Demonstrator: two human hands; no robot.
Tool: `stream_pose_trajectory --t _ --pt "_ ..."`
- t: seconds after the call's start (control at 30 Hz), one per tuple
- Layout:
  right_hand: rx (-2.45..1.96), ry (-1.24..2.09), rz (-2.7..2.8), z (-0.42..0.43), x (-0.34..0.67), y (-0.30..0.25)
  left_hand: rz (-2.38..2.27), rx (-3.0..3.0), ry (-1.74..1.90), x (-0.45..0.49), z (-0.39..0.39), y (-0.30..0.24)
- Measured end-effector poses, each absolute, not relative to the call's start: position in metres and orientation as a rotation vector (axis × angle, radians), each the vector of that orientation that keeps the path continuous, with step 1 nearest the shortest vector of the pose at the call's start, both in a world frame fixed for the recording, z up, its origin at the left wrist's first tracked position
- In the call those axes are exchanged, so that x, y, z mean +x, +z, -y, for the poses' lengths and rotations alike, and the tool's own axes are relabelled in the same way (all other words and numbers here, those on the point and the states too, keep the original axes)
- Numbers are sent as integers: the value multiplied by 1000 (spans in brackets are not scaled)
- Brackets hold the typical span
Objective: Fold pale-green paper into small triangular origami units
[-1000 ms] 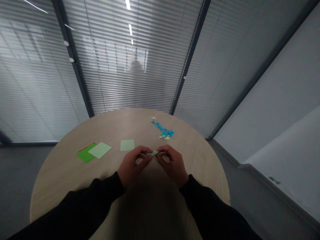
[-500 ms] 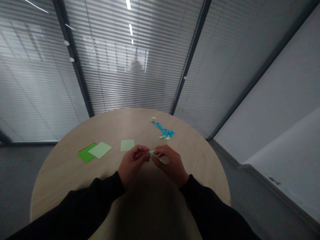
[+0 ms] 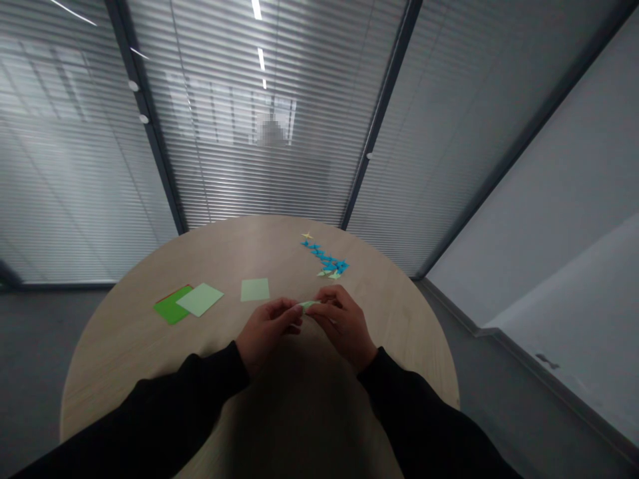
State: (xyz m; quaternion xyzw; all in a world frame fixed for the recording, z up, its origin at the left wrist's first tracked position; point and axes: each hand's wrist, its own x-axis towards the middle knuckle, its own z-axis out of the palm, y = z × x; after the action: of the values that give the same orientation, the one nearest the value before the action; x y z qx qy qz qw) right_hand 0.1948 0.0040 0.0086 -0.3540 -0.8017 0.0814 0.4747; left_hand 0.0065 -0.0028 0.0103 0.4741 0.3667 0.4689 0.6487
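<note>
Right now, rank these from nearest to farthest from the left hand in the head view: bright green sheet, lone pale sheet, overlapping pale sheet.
1. Lone pale sheet: just beyond the left hand
2. Overlapping pale sheet: farther left
3. Bright green sheet: leftmost of three, partly covered

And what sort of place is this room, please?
Probably a small office meeting room: there is a round wood-grain table, venetian blinds set between dark frames, and a plain, pale wall on the right.
</note>
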Motion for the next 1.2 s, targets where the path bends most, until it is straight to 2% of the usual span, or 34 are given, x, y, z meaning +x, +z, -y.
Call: stream_pose_trajectory --t 0.23,0.4,0.53,0.67,0.87,1.2 --pt "-870 55 2082 -5 200 8 -885 1139 1126 8 4 7" --pt "-923 190 2087 -5 199 -10 -1288 1866 1000 -4 -2 4" --pt "-1006 204 2137 -6 197 -22 -1372 2284 849 -11 -7 -1" --pt "-1017 208 2233 -6 198 -20 -1380 2347 839 -14 -10 -6" --pt "-981 239 2318 -5 199 -14 -1122 2644 815 -22 -13 -8" --pt "-1083 321 2270 -3 194 -12 -1204 2579 766 -18 -13 -6"
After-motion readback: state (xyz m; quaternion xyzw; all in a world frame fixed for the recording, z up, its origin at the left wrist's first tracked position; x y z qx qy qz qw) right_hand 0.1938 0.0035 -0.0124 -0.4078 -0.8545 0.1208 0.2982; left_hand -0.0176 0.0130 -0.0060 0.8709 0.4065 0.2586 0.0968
